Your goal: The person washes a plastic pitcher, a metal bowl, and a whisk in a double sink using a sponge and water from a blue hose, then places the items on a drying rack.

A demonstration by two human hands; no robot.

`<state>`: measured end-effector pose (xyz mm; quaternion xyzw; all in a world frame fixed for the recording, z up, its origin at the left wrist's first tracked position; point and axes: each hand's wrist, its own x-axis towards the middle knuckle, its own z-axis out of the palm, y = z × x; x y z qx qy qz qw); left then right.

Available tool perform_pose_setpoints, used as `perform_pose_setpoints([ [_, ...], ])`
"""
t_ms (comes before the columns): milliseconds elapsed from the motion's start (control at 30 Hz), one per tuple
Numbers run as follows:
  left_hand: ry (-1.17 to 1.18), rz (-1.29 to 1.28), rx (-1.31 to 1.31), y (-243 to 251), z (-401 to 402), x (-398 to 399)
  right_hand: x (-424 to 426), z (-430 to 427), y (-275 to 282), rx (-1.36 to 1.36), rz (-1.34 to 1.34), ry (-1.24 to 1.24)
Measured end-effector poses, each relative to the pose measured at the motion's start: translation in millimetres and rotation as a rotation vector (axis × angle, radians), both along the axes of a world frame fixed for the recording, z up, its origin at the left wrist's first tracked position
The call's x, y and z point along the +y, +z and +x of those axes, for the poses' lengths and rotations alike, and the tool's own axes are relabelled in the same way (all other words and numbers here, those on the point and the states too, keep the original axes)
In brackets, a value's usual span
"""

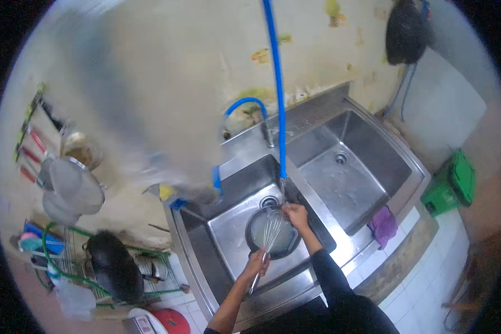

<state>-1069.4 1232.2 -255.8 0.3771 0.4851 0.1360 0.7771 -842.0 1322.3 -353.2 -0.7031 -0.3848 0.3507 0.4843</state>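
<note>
My left hand [256, 264] grips the metal handle of a balloon whisk [271, 234], its wire head pointing up and away from me. The fingers of my right hand [296, 216] are closed at the tip of the wires; whether a small scrubber is also in them is too blurred to tell. Below the whisk, a round dark pan [250, 240] holding cloudy liquid rests in the left basin [229, 234] of a stainless steel sink. A blue hose [280, 125] hangs down with water running from its end, just above my right hand.
The right basin [321, 183] adjoins on the right, with a purple cloth [383, 227] over its front rim. Behind stands a faucet with a blue hose [246, 100]. A green bin [449, 183] is at far right. On the left are a dish rack [71, 254], a black wok [115, 267] and hanging strainers [75, 185].
</note>
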Motion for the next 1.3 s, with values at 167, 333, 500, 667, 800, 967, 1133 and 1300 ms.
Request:
perform_pose_setpoints([
  [167,0.227,0.344,-0.039,-3.7,-43.4,-0.4,-78.3,-56.0,-22.7,-0.053,-0.454,0.492],
  [333,0.487,0.389,-0.276,-13.1,-93.1,-4.3,-28.3,-124.3,18.5,-0.381,-0.134,0.51],
  [500,0.641,0.466,-0.249,-21.7,-130.6,-2.2,120.0,-217.4,105.4,-0.362,0.39,0.579],
  [667,0.709,0.421,-0.11,-32.6,-148.9,2.8,222.0,-321.0,175.9,-0.638,0.712,0.81],
  [800,0.753,0.382,-0.044,-40.6,-153.1,8.3,261.2,-349.1,173.9,-0.98,0.364,1.043],
  [967,0.732,0.334,-0.014,-44.8,-146.3,20.0,285.3,-350.1,152.3,-1.021,0.204,1.137],
  [1133,0.735,0.392,-0.104,-44.7,-135.0,24.8,296.1,-347.2,154.9,-1.06,0.354,1.108],
  [1300,0.743,0.319,-0.108,-43.0,-135.6,24.6,296.4,-346.1,159.2,-1.022,0.323,1.263],
])
